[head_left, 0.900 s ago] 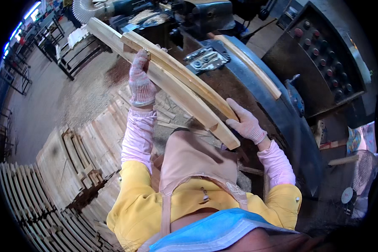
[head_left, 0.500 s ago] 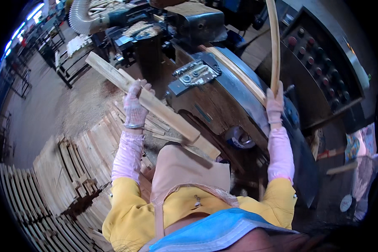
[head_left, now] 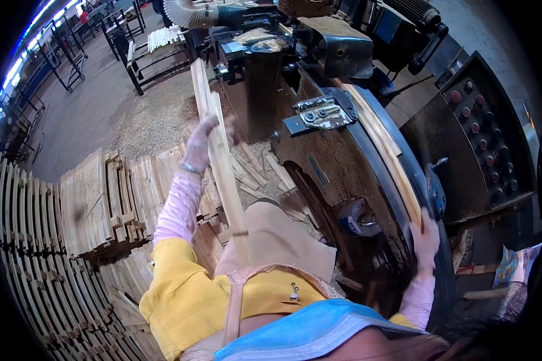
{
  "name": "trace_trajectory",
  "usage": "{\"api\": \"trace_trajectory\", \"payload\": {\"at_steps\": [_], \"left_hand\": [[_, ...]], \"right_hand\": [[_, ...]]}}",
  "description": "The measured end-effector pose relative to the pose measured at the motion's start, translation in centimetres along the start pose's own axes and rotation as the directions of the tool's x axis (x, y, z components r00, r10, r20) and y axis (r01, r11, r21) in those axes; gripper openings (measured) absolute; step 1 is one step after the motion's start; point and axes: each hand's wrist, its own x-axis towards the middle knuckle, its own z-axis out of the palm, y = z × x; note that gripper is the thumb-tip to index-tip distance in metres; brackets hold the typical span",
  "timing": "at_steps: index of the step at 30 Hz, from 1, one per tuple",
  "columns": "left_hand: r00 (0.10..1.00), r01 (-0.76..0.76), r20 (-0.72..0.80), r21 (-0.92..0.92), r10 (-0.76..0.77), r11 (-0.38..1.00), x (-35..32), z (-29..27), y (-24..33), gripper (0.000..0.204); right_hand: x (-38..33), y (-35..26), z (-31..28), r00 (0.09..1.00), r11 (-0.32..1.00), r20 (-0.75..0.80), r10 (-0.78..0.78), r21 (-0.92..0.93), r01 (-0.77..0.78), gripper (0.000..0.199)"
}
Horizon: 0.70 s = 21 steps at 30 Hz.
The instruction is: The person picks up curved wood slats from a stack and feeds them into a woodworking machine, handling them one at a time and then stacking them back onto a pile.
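Observation:
My left hand [head_left: 200,144], in a light work glove, is closed around a couple of pale wooden strips [head_left: 226,180]. They slant from the far left down toward my apron, and their near end overlaps the apron. On the right, the fingers of my right hand [head_left: 426,240] are closed on the near end of another wooden strip [head_left: 405,195]. That strip lies along the curved metal bed [head_left: 376,198] of a woodworking machine. A further strip [head_left: 367,114] lies ahead of it on the bed and runs in under the machine's metal hood [head_left: 346,54].
Stacks of wooden strips [head_left: 90,207] fill the floor at my left. A bolted metal bracket [head_left: 322,113] sits at the bed's near side. A button panel [head_left: 482,132] stands at the right, and a ribbed hose [head_left: 190,12] at the back. Sawdust and offcuts [head_left: 250,168] litter the floor.
My right hand has come down with its strip, which was raised upright and now lies along the bed. The strips in my left hand have swung to a steeper slant. The view has shifted.

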Motion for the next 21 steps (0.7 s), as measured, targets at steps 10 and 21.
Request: {"api": "trace_trajectory", "payload": {"at_steps": [10,21], "left_hand": [[0.972,0.116,-0.187,-0.132,-0.139,0.984,-5.8,-7.6,-9.2,0.040],[0.947,0.070,-0.314,-0.027,-0.075,0.997,-5.0,-5.6,-9.6,0.036]], "right_hand": [[1.6,2.5,3.0,0.944,0.942,-0.298,-0.140,0.252,0.219,0.056],[26.3,-17.9,9.2,0.819,0.838,-0.573,-0.016,0.439,0.324,0.040]]}}
